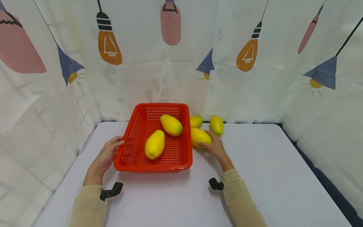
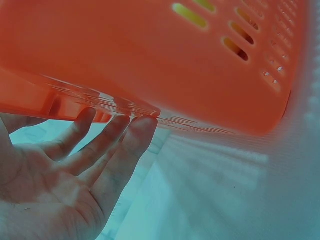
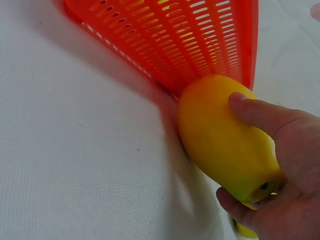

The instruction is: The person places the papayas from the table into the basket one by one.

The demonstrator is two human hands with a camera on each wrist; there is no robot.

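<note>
A red perforated plastic basket [image 1: 138, 168] stands on the white table with two yellow mangoes inside, one near its right wall [image 1: 171, 125] and one nearer the front [image 1: 154, 144]. My left hand [image 1: 106, 156] touches the basket's left side. In the left wrist view its extended fingers [image 2: 120, 155] meet the wall below the rim. Just outside the right wall, my right hand [image 1: 216, 147] grips another mango [image 1: 200, 137] by its outer end. The thumb lies on top of this mango [image 3: 215, 130] and fingertips show below it; its other end is right at the basket wall.
Behind the gripped mango are two more, one close beside the basket [image 1: 196, 121] and one farther right [image 1: 216, 125]. A patterned curtain [image 1: 181, 82] hangs behind the table [image 1: 255, 176] and along both sides.
</note>
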